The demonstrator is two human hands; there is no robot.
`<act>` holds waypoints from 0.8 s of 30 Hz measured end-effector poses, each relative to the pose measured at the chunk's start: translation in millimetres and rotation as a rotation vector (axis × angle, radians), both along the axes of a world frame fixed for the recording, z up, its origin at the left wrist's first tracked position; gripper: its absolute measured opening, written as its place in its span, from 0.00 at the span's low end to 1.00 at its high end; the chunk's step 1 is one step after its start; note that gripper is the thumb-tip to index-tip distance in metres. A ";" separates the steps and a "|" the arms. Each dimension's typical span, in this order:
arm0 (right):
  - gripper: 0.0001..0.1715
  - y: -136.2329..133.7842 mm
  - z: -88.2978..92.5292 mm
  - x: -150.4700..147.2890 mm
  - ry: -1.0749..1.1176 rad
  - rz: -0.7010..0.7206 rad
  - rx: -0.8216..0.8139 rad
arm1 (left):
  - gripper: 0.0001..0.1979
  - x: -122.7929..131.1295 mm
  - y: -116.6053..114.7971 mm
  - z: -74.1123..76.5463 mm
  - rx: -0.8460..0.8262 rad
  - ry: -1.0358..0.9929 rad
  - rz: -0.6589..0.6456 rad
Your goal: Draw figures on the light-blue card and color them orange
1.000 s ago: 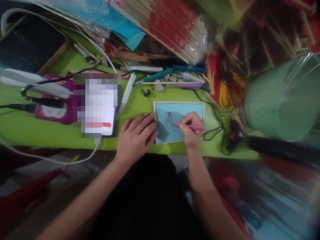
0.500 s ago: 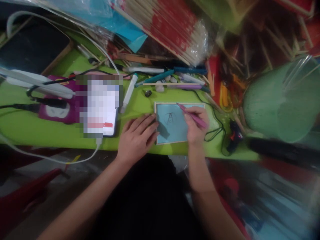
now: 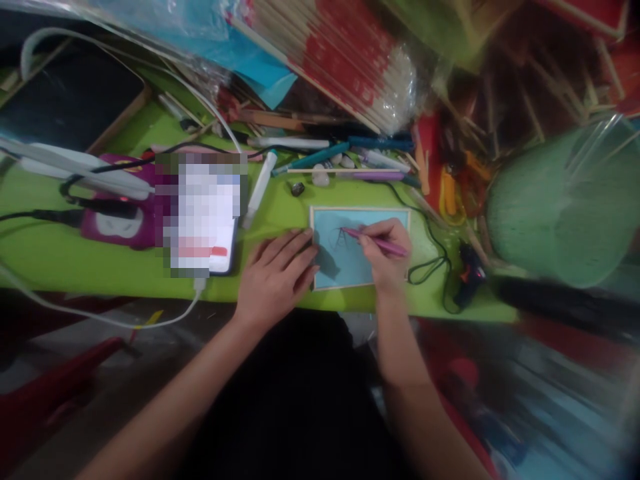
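A light-blue card with a thin pale stick frame lies flat near the front edge of the green table. Dark lines like a letter A inside a faint rounded outline are drawn on its left half. My right hand pinches a pink pen, its tip at the top of the drawn A. Flat on the table, my left hand rests with fingers stretched out, the fingertips at the card's left edge.
Left of my hands lie a phone, its screen blurred, and a purple power strip with cables. Pens and a white marker lie behind the card. At right are a glue gun and a green bucket. Wrapped sticks lie at the back.
My right hand has moved the pink pen's tip from the frame's top edge down and left onto the drawing. My left hand has stayed in place.
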State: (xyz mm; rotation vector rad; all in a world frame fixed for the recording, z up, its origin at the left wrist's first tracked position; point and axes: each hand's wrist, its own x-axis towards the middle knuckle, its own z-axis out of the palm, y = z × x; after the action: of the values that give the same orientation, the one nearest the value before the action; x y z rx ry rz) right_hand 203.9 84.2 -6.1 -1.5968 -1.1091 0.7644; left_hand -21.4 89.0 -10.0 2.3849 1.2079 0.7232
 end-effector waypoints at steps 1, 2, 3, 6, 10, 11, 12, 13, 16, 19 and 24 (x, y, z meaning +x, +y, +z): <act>0.09 0.3 0.3 -0.1 -0.003 0.000 0.000 | 0.18 -0.1 0.0 -0.1 -0.007 -0.006 0.001; 0.09 0.5 0.6 -0.1 -0.005 0.003 0.000 | 0.18 -0.2 0.0 -0.1 -0.008 -0.006 0.001; 0.09 0.6 1.1 -0.2 -0.007 0.009 0.000 | 0.18 -0.2 0.0 0.0 -0.003 -0.003 0.000; 0.08 0.5 2.4 -0.7 -0.016 0.029 0.002 | 0.16 -0.1 0.2 0.8 0.010 0.019 -0.002; 0.07 0.7 3.4 -1.5 -0.013 0.045 0.013 | 0.16 -0.1 0.2 1.3 0.015 0.028 -0.003; 0.06 0.9 3.6 -1.7 -0.009 0.047 0.013 | 0.16 -0.2 0.2 1.1 0.022 0.029 -0.004; 0.06 1.1 3.8 -1.8 -0.007 0.047 0.011 | 0.15 -0.3 0.1 0.9 0.029 0.031 -0.004; 0.06 1.4 4.0 -2.0 -0.008 0.046 0.007 | 0.15 -0.3 0.1 0.8 0.034 0.032 -0.004; 0.07 1.9 4.5 -2.2 -0.019 0.045 -0.010 | 0.16 -0.3 -0.1 0.7 0.021 0.022 0.000; 0.07 1.8 4.2 -2.3 -0.017 0.052 -0.011 | 0.16 -0.2 0.0 1.5 0.010 0.020 -0.002; 0.07 1.2 2.5 -2.8 -0.039 0.068 -0.027 | 0.17 -0.1 0.8 2.2 0.015 0.016 -0.009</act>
State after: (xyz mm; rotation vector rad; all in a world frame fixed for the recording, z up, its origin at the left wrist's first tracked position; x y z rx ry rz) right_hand 201.2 85.4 -3.6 -1.6092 -1.1909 0.7992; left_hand -21.5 89.8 -7.7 2.4115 1.2011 0.7141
